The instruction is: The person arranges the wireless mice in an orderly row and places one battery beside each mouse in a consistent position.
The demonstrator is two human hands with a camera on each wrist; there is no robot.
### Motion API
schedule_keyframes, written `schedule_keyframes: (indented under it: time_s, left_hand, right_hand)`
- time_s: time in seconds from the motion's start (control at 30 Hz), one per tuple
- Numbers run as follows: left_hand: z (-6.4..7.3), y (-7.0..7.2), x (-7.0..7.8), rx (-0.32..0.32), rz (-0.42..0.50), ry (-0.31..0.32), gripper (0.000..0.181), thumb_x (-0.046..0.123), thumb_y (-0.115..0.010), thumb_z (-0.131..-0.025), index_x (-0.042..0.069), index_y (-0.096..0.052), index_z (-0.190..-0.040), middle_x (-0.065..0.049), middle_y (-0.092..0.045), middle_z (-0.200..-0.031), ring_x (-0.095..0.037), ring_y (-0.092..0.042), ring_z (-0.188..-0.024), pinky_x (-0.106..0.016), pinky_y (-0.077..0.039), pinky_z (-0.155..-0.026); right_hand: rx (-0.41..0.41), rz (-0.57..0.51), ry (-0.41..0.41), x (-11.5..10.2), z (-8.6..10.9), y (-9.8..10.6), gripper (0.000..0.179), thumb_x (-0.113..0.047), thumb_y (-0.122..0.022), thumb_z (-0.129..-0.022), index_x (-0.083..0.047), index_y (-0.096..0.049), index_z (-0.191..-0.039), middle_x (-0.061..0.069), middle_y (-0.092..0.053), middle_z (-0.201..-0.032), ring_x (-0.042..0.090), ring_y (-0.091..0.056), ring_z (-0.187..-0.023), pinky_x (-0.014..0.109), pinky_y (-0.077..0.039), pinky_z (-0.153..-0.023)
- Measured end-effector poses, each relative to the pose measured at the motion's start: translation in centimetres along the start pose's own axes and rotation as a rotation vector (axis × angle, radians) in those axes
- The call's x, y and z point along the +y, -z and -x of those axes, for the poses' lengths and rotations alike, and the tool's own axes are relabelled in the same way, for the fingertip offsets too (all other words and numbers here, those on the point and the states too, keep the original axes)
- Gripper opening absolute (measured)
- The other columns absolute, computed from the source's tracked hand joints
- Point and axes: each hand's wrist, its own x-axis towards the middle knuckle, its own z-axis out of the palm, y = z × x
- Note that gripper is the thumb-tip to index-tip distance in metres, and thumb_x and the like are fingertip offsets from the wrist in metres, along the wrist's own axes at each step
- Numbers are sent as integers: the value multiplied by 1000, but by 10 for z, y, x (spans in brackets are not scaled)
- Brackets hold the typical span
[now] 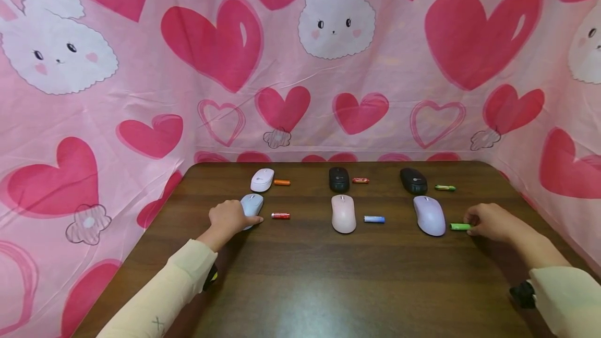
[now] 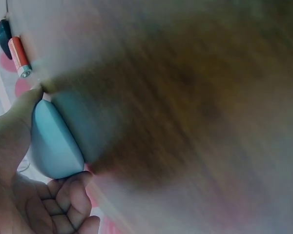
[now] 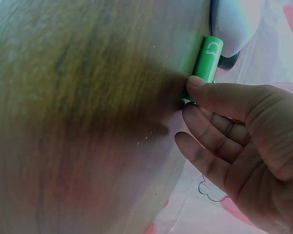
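My left hand (image 1: 230,220) grips the light blue computer mouse (image 1: 253,203) by its sides, thumb on the right and curled fingers on the left, as the left wrist view shows. A red battery (image 1: 280,216) lies just right of that mouse. Across the table, my right hand (image 1: 492,222) pinches the right end of a bright green battery (image 1: 459,227) between thumb and fingertips. This battery lies sideways at the table surface in the head view. Left of it sits a lavender mouse (image 1: 429,216), whose edge also shows in the right wrist view.
A pink mouse (image 1: 344,214) and a blue-white battery (image 1: 374,219) lie mid-table. Behind are a white mouse (image 1: 262,180), an orange battery (image 1: 282,182), a black mouse (image 1: 339,179), a red battery (image 1: 360,180), another black mouse (image 1: 413,181) and a green-yellow battery (image 1: 445,188). Pink cloth surrounds the table.
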Motion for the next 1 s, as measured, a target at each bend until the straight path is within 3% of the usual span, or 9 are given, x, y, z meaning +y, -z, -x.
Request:
schedule_keyframes:
  time_s: [0.77,1.0]
  left_hand:
    - [5,3,1,24,-78,-64,83,81,-60,-69,1,-66,-90,-12,-61,-75,-28,-55,-65,-46,-45,-66]
    - [5,11,0,41,-97,-69,84,84,-56,-68,3,-65,-85,-9,-57,-69,-27,-55,-63,-46,-45,-65]
  right_hand:
    - [-5,-10,-44,1,6,6,25,-5,-80,-72,3,-63,-89,3,-62,-79,22,-58,-74,46,-48,-68]
    - [25,-40,-56,-1,11,16,26,-5,-80,-74,5,-63,-91,6,-64,-81,27,-61,-75,49,-51,-70]
